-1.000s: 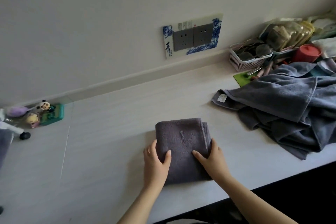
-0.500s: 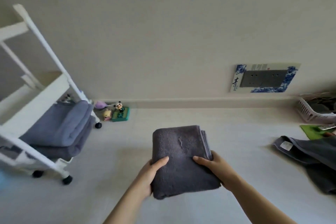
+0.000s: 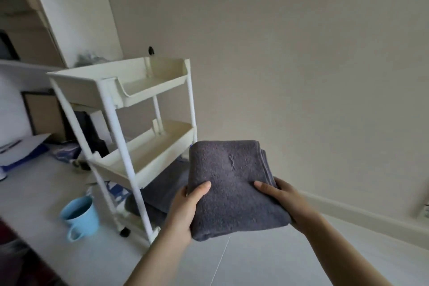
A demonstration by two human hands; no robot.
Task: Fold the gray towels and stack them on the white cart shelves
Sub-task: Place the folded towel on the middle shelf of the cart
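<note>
**Folded towel in both hands, on its way to the cart**

Head view: the left hand [image 3: 185, 206] and the right hand [image 3: 282, 202] each grip one side of a folded gray towel [image 3: 232, 183], thumbs lying on its top face and the other fingers tucked beneath, out of sight. The towel is carried clear of the counter [image 3: 46, 204], held flat as a thick, squared bundle with its layered edges showing along the right side. It hangs just beside the white cart [image 3: 130, 109], to the right of the middle shelf [image 3: 151, 153].

As for progress, this towel looks fully folded, so the folding step for it seems done and only the placing is left. The cart stands on the counter with three tiers. The top shelf [image 3: 139, 81] and the middle shelf show no towels in the parts that can be seen. On the bottom shelf lie stacked gray towels [image 3: 167, 186], partly hidden behind the cart's post and the carried towel; how many there are cannot be told. So some of the task appears complete, and at least this one towel is not yet shelved. Whether more unfolded towels wait elsewhere is not shown here.

A light blue mug [image 3: 80, 216] stands on the counter close to the cart's near caster, and papers and dark clutter lie further left.
</note>
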